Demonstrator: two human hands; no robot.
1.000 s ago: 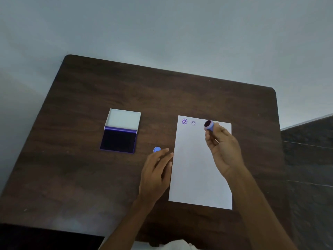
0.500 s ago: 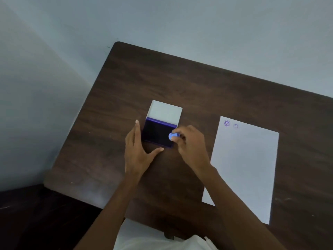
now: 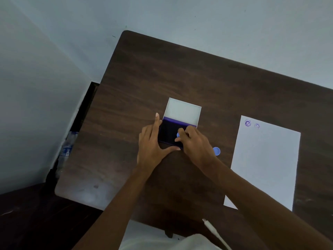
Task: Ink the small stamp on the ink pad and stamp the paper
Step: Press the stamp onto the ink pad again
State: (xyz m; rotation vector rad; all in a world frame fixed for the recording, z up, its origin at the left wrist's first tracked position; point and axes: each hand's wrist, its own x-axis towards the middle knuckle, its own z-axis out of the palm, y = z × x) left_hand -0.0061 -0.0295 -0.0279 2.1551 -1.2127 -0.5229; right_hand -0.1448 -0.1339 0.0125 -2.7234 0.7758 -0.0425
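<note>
Right hand (image 3: 196, 143) barely shifted since earlier; fingers pinched small stamp (image 3: 178, 135) onto ink pad (image 3: 168, 132). Left hand (image 3: 153, 141) flat, fingers spread, bracing pad edge.

light: dim, bluish; soft shadows | focus: slightly soft | edges: wide-angle bending
</note>
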